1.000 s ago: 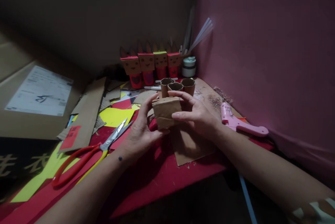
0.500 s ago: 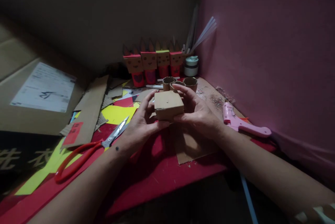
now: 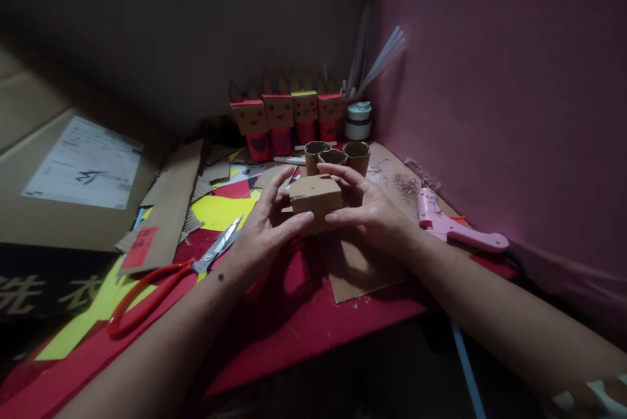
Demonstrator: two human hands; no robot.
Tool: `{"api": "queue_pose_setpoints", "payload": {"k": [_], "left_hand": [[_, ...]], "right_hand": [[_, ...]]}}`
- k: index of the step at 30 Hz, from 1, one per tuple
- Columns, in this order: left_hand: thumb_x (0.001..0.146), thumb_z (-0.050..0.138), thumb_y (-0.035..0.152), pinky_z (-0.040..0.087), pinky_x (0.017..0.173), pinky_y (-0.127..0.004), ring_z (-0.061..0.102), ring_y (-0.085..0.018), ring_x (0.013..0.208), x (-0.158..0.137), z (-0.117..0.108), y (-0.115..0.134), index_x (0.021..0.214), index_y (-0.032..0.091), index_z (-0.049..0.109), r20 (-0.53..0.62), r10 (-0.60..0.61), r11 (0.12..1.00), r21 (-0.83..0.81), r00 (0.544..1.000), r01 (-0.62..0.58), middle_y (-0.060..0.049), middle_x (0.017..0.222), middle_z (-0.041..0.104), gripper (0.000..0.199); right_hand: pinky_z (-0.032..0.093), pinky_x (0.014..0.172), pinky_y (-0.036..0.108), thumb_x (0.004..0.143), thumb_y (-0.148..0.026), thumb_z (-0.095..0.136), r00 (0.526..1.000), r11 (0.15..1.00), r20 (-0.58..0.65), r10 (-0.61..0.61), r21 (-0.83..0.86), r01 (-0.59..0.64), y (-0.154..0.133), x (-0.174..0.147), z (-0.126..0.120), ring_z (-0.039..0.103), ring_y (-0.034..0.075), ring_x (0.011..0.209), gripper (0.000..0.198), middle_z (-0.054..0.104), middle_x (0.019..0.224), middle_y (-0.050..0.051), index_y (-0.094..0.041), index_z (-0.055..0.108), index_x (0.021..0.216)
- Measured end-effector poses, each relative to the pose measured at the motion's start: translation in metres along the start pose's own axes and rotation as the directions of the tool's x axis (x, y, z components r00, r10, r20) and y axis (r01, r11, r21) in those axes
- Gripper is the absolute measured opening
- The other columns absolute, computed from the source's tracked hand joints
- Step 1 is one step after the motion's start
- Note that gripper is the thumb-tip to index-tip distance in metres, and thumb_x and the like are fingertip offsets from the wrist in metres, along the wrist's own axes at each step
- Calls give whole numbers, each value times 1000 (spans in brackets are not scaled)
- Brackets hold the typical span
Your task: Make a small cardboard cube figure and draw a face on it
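The left hand [image 3: 267, 226] and right hand [image 3: 375, 215] together hold a formed, plain-looking cardboard box [image 3: 316, 189], while four decorated cardboard figures [image 3: 278, 112] and three bare cardboard tubes [image 3: 357, 156] stand behind.

On our left we see a large carton [image 3: 63, 226] bearing a white label [image 3: 83, 161]. Red-handled scissors [image 3: 202, 265] lie near a yellow sheet [image 3: 220, 211]. At the back, four box-headed figures [image 3: 279, 112] stand beside a pale lidded jar [image 3: 358, 124]; the slanting sticks [image 3: 385, 59] are too dim for us to identify. A pink glue gun [image 3: 443, 226] lies near the wall [image 3: 504, 79].
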State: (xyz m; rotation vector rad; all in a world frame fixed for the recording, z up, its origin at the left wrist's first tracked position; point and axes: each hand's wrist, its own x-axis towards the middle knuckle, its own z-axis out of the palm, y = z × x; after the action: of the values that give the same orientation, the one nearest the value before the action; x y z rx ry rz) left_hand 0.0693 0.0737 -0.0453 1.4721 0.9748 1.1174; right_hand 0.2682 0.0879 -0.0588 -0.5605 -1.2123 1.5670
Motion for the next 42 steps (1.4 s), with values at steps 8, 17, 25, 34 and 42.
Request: {"api": "queue_pose_setpoints", "payload": {"k": [8, 17, 25, 34, 42], "left_hand": [[97, 54, 45, 31, 119, -50, 44, -30, 140, 1, -14, 16, 110, 34, 77, 105, 313, 862, 386, 944, -329, -2, 144, 58, 28], [95, 38, 49, 38, 111, -54, 57, -35, 122, 19, -25, 15, 103, 15, 72, -261, 269, 679, 734, 927, 10, -16, 116, 70, 49], [72, 77, 46, 54, 81, -35, 67, -27, 98, 5, -9, 23, 87, 23, 74, -199, -24, 957, 280, 980, 80, -5, 103, 75, 28], [71, 65, 14, 54, 71, -32, 63, -19, 75, 18, -27, 7, 82, 19, 69, -465, 31, 979, 193, 885, 67, -3, 82, 69, 13], [83, 68, 28, 47, 52, -25, 56, -11, 50, 14, -15, 11, 89, 17, 65, -355, -7, 997, 71, 935, 34, -1, 64, 67, 13]], "right_hand": [[41, 113, 50, 56, -14, 88, 1000, 979, -27, 1, -203, -7, 2, 1, -1, 58, 28, 122, 77, 64, 124, 4, -29, 58, 126], [46, 106, 49, 54, -11, 86, 996, 985, -78, 38, -167, -51, -1, 1, 0, 61, 30, 117, 75, 66, 117, 5, -26, 58, 122], [45, 108, 49, 57, -15, 86, 1000, 946, -6, -16, -325, 14, -2, 1, 1, 58, 29, 121, 77, 62, 126, 6, -28, 57, 126], [45, 108, 45, 56, -16, 89, 1000, 952, -14, -18, -306, 13, -4, -2, 2, 59, 27, 119, 76, 61, 127, 5, -30, 58, 125], [52, 100, 47, 49, -8, 86, 990, 997, -117, 76, 22, -74, -7, 2, 3, 63, 27, 109, 69, 68, 110, 2, -29, 63, 111]]}}
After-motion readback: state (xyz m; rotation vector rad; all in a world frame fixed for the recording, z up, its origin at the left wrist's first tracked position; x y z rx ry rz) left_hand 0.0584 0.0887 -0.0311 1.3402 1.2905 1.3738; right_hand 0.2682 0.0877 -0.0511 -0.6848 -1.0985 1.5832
